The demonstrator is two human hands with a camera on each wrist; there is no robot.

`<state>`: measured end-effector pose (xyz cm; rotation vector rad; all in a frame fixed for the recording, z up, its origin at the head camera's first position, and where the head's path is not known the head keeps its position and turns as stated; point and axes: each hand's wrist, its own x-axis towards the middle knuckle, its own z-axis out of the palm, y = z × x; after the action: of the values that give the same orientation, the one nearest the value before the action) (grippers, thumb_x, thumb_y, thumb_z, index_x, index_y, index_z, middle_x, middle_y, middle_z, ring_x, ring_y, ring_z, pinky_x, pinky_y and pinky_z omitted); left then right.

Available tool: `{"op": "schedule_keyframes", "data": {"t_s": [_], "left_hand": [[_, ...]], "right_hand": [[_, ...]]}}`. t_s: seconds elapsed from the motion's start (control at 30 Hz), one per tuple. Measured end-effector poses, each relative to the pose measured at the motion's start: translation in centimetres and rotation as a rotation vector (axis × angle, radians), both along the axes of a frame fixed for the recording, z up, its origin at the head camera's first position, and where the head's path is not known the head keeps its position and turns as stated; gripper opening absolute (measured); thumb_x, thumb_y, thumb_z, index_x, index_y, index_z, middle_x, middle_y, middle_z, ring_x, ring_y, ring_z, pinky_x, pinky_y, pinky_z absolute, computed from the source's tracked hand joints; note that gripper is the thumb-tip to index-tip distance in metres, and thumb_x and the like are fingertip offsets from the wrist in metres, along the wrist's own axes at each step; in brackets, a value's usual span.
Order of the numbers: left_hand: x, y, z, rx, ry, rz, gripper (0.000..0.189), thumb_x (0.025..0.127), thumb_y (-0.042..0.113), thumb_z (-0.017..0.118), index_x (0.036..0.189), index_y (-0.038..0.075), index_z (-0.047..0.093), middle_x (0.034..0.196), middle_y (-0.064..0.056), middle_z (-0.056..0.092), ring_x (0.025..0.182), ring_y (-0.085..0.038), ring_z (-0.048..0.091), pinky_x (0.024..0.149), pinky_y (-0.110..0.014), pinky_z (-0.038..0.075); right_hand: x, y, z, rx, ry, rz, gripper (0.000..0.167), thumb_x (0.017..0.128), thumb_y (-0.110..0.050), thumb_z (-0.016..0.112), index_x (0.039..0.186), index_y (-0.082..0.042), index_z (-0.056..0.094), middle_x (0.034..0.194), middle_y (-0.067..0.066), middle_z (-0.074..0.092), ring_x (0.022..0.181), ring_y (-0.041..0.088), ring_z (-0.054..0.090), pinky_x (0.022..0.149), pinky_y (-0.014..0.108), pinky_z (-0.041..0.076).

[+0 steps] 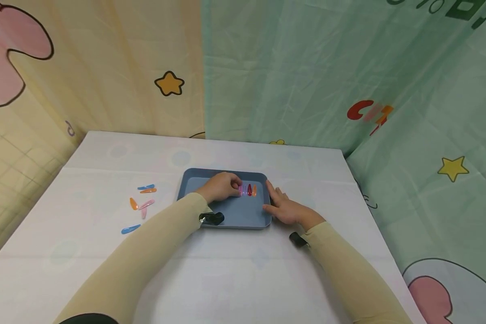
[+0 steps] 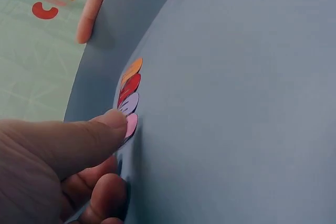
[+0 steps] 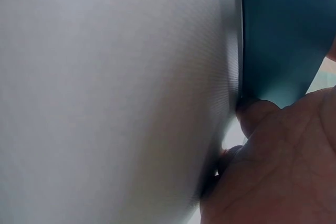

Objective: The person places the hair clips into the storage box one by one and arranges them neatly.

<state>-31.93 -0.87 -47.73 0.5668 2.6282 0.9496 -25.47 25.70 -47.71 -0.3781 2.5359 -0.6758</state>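
Note:
My left hand (image 1: 222, 186) reaches over the blue-grey tray (image 1: 239, 217), its thumb and fingers pinching a pink snap hair clip (image 2: 132, 125) at the tray's surface. Beside that clip, a lilac hair clip (image 2: 130, 102), a red hair clip (image 1: 249, 190) and an orange hair clip (image 1: 254, 190) lie in a row toward the tray's right side. Against the right rim, my right hand (image 1: 288, 209) rests with its fingers extended and thumb at the edge. The right wrist view shows the thumb touching the tray's outer side.
Left of the tray, several loose hair clips lie on the white table (image 1: 243, 274): a blue clip (image 1: 131, 229) nearest me, an orange clip (image 1: 133, 204), a pink clip (image 1: 147, 204) and others. Printed curtains (image 1: 267, 67) hang behind and beside the table.

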Motion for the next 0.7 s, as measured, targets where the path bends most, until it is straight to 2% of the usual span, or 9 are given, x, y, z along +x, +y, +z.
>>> {"op": "schedule_keyframes", "data": {"t_s": [0.1,0.2,0.3,0.43,0.57,0.7], "left_hand": [[0.1,-1.2,0.9,0.022,-0.003,-0.011,0.042,0.095,0.024,0.080,0.132,0.009,0.071,0.111,-0.004,0.073,0.099,-0.019,0.064,0.092,-0.038,0.053],[0.2,-3.1,2.5,0.061,0.003,-0.030,0.044,0.096,0.024,0.079,0.136,0.009,0.069,0.112,-0.004,0.072,0.100,-0.020,0.064,0.089,-0.037,0.051],[0.5,-5.6,4.3,0.108,0.008,-0.031,0.046,0.097,0.024,0.077,0.139,0.008,0.067,0.113,-0.004,0.072,0.102,-0.021,0.064,0.086,-0.036,0.050],[1.2,-9.7,6.0,0.113,0.028,0.000,0.047,0.098,0.027,0.076,0.141,0.010,0.066,0.114,-0.002,0.073,0.100,-0.021,0.065,0.083,-0.036,0.051],[1.7,-13.8,6.7,0.061,0.056,0.029,0.044,0.100,0.026,0.074,0.140,0.012,0.067,0.114,-0.002,0.073,0.099,-0.020,0.066,0.081,-0.036,0.052],[2.2,-17.1,6.2,-0.003,0.054,0.042,0.041,0.100,0.024,0.073,0.139,0.011,0.068,0.112,-0.001,0.073,0.097,-0.021,0.066,0.079,-0.035,0.051]], "right_hand": [[-0.3,-0.1,-0.2,0.003,-0.005,0.001,0.088,0.110,-0.052,0.044,0.167,-0.028,-0.019,0.177,0.018,-0.005,0.162,0.047,-0.007,0.127,0.068,0.005],[-0.6,-0.3,-0.2,-0.008,-0.007,0.005,0.088,0.110,-0.050,0.044,0.167,-0.027,-0.018,0.177,0.019,-0.006,0.162,0.048,-0.008,0.127,0.069,0.004],[-0.9,-0.3,-0.2,-0.015,-0.006,0.010,0.088,0.110,-0.049,0.045,0.167,-0.027,-0.018,0.177,0.019,-0.007,0.161,0.048,-0.008,0.127,0.068,0.004],[-1.1,-0.1,-0.3,-0.018,-0.009,0.016,0.088,0.110,-0.051,0.044,0.167,-0.028,-0.019,0.177,0.017,-0.009,0.162,0.047,-0.009,0.128,0.067,0.004],[-1.2,0.7,-0.2,-0.018,-0.009,0.007,0.088,0.110,-0.052,0.043,0.167,-0.028,-0.020,0.177,0.017,-0.009,0.162,0.048,-0.010,0.127,0.068,0.003],[-1.0,1.8,0.1,-0.006,-0.009,-0.026,0.088,0.110,-0.051,0.043,0.167,-0.028,-0.020,0.177,0.018,-0.008,0.161,0.049,-0.009,0.127,0.070,0.002]]}}
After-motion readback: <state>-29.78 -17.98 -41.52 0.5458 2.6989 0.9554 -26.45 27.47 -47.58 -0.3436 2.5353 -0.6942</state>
